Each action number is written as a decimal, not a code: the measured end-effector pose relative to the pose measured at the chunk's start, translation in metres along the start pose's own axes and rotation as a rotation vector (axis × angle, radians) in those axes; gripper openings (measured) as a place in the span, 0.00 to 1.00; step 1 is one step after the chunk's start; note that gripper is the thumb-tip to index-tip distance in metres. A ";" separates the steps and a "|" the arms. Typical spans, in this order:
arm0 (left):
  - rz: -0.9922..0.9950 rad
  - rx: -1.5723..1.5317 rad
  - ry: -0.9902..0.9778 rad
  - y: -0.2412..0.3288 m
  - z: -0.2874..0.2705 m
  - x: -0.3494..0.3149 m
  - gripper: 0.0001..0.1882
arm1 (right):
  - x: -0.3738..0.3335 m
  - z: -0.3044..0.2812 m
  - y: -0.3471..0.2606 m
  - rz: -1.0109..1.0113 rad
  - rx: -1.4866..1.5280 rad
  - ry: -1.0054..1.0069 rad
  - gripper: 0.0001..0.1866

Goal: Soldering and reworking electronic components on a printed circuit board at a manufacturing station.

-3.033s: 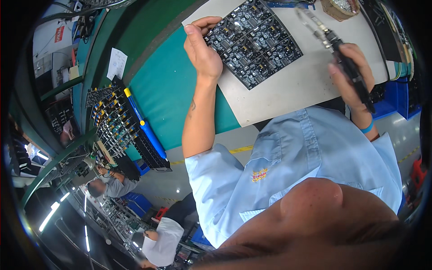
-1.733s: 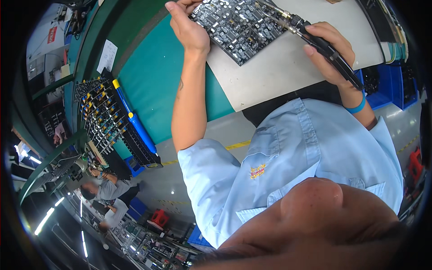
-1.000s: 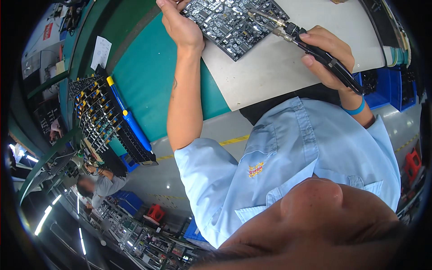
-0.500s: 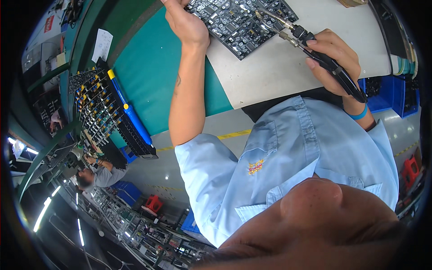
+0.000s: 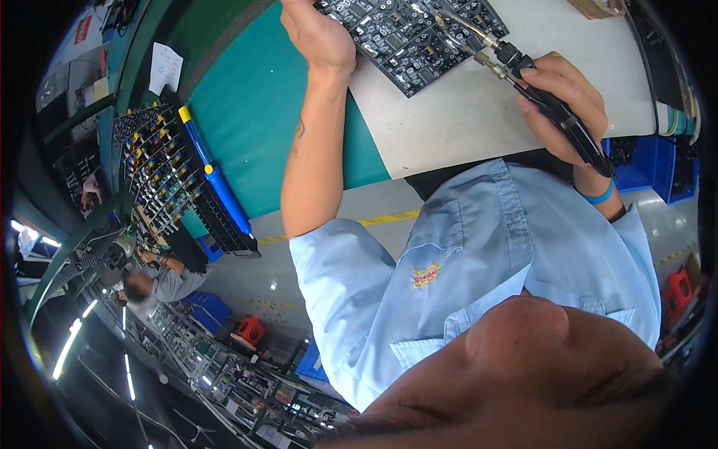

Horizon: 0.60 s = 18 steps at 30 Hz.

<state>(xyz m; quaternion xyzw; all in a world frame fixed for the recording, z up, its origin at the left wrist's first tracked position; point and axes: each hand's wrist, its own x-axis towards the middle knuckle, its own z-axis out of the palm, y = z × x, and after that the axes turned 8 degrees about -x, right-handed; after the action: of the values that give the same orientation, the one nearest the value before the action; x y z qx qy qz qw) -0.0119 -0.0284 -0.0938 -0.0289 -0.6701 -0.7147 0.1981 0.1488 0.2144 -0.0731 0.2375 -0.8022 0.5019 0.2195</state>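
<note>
A dark printed circuit board (image 5: 407,63), dense with small components, lies over the pale mat at the top of the view, its far part cut off by the picture's edge. My left hand (image 5: 321,37) grips the board's left edge; its fingertips run out of the picture. In my right hand (image 5: 572,105) is a pair of black soldering tweezers (image 5: 550,105), fingers wrapped round the handle. The two metal tips stand a little apart and point at the right part of the board. Whether they touch a component I cannot make out.
A pale mat (image 5: 449,135) covers part of the green worktop (image 5: 254,127). At left lie a blue solder sucker (image 5: 217,187) with yellow ends and a black rack of components (image 5: 161,161). Blue bins (image 5: 636,165) stand at right. Another person (image 5: 168,280) works farther off.
The view has shifted slightly, and the board, both hands and the tweezers appear a little farther right. Both hands keep their hold.
</note>
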 end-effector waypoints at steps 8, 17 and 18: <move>0.012 0.001 0.012 0.003 0.002 -0.001 0.37 | -0.007 -0.004 -0.015 0.010 0.076 -0.075 0.22; -0.030 0.047 0.056 0.000 0.002 -0.002 0.37 | -0.010 -0.002 -0.022 0.033 0.074 -0.145 0.21; -0.041 0.055 0.061 0.000 0.001 -0.002 0.37 | -0.010 -0.002 -0.023 0.037 0.075 -0.144 0.21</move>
<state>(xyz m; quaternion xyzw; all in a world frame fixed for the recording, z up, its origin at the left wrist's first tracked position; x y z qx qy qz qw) -0.0104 -0.0266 -0.0947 0.0120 -0.6835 -0.7006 0.2046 0.1705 0.2092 -0.0623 0.2661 -0.8008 0.5172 0.1427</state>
